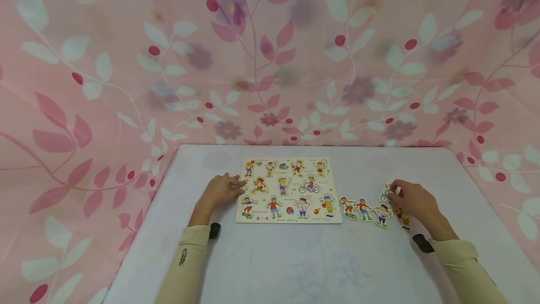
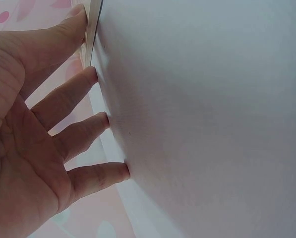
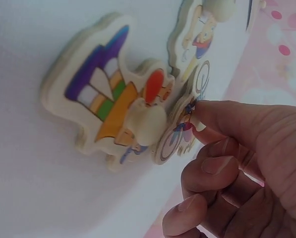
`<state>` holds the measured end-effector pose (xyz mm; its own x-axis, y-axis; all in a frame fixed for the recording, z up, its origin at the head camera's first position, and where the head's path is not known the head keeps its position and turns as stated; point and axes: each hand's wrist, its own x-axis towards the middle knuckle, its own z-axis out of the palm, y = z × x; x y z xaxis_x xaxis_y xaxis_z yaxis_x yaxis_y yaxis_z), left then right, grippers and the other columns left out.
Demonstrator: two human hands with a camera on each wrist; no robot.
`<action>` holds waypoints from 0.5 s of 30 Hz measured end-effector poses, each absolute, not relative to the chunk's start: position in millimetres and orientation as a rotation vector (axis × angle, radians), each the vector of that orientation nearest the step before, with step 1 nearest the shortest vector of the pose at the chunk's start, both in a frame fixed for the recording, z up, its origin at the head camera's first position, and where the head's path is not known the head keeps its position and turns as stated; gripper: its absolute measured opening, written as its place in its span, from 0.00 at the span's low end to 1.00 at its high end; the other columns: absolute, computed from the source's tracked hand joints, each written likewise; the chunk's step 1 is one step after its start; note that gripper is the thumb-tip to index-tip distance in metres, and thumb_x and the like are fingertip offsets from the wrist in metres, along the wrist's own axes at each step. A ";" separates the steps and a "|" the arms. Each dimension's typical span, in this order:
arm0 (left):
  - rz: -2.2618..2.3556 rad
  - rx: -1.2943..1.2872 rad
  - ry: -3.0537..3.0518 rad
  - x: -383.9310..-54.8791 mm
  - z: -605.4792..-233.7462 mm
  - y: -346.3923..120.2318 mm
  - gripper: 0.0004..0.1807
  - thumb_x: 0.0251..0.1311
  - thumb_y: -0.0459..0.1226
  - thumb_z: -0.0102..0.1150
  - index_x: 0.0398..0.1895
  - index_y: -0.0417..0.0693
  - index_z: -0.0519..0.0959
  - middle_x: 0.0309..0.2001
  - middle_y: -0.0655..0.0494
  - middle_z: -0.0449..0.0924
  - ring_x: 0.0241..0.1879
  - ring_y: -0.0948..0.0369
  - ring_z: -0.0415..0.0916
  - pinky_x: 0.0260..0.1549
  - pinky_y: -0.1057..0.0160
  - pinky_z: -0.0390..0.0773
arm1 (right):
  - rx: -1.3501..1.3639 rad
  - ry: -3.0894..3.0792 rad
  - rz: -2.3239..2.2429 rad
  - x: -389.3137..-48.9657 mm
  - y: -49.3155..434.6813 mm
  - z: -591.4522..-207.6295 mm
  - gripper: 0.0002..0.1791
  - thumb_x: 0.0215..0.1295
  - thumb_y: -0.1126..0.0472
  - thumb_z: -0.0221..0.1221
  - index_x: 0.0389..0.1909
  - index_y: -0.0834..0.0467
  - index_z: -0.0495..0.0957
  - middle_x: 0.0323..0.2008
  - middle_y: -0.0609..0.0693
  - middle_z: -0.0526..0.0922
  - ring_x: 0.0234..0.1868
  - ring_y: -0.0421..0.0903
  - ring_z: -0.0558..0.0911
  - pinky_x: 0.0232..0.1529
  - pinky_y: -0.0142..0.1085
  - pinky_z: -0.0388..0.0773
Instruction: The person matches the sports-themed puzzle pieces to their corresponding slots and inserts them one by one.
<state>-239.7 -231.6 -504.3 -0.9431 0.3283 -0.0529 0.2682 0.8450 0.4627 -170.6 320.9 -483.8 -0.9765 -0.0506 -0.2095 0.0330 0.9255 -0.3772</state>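
My right hand (image 1: 415,198) pinches a wooden cyclist puzzle piece (image 3: 172,136) between thumb and fingers, to the right of the board. Its bicycle wheels show beside the fingertips, while the knob is mostly hidden by them. Close by lies a knobbed piece (image 3: 108,99) of a figure with a red paddle. My left hand (image 1: 221,189) rests at the left edge of the wooden puzzle board (image 1: 259,203), its fingers spread. In the left wrist view, the thumb touches the board's edge (image 2: 91,32) and the other fingertips rest on the white cloth.
Between the board and my right hand lie a skateboarder piece (image 1: 348,208), a roller-skater piece (image 1: 363,210) and a baseball-player piece (image 1: 382,216). A white cloth (image 1: 287,262) covers the table. Behind it hangs a pink curtain (image 1: 270,60) patterned with leaves.
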 end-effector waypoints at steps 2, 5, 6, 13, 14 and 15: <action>0.700 0.459 2.890 -239.5 -503.6 -231.6 0.19 0.59 0.47 0.68 0.54 0.56 0.85 0.61 0.50 0.76 0.68 0.36 0.59 0.66 0.41 0.60 | -0.025 2.880 -0.566 -171.3 320.6 -481.9 0.13 0.67 0.58 0.60 0.45 0.63 0.75 0.25 0.50 0.74 0.23 0.46 0.71 0.19 0.37 0.69; 0.697 0.449 2.888 -239.3 -502.5 -231.3 0.19 0.59 0.47 0.68 0.54 0.56 0.85 0.61 0.50 0.76 0.68 0.37 0.59 0.66 0.41 0.59 | -0.042 2.899 -0.561 -173.0 318.5 -479.0 0.12 0.67 0.58 0.60 0.45 0.63 0.75 0.25 0.50 0.75 0.22 0.46 0.71 0.19 0.37 0.69; 0.699 0.447 2.886 -239.2 -502.2 -231.3 0.19 0.59 0.47 0.68 0.54 0.56 0.85 0.62 0.50 0.76 0.68 0.37 0.59 0.66 0.41 0.59 | -0.051 2.903 -0.559 -174.0 317.3 -478.2 0.12 0.68 0.58 0.60 0.45 0.63 0.75 0.25 0.50 0.74 0.23 0.46 0.71 0.19 0.37 0.69; 0.672 0.474 2.899 -239.1 -501.8 -231.6 0.19 0.59 0.47 0.68 0.54 0.56 0.84 0.61 0.49 0.76 0.67 0.37 0.61 0.66 0.41 0.60 | -0.132 2.945 -0.562 -181.9 299.0 -471.8 0.12 0.67 0.57 0.61 0.44 0.62 0.77 0.23 0.48 0.73 0.22 0.45 0.70 0.18 0.36 0.66; 0.670 0.477 2.899 -239.0 -501.6 -231.4 0.19 0.60 0.47 0.68 0.54 0.55 0.84 0.61 0.49 0.76 0.67 0.37 0.61 0.66 0.41 0.60 | -0.144 2.953 -0.565 -182.6 295.7 -471.0 0.12 0.67 0.57 0.61 0.43 0.62 0.77 0.22 0.48 0.73 0.21 0.45 0.69 0.18 0.36 0.65; 0.666 0.481 2.899 -238.9 -501.4 -231.2 0.19 0.60 0.47 0.68 0.54 0.55 0.84 0.61 0.49 0.76 0.67 0.37 0.61 0.66 0.41 0.60 | -0.154 2.959 -0.568 -183.3 292.3 -470.4 0.11 0.67 0.57 0.61 0.43 0.61 0.77 0.22 0.47 0.73 0.21 0.45 0.69 0.18 0.36 0.64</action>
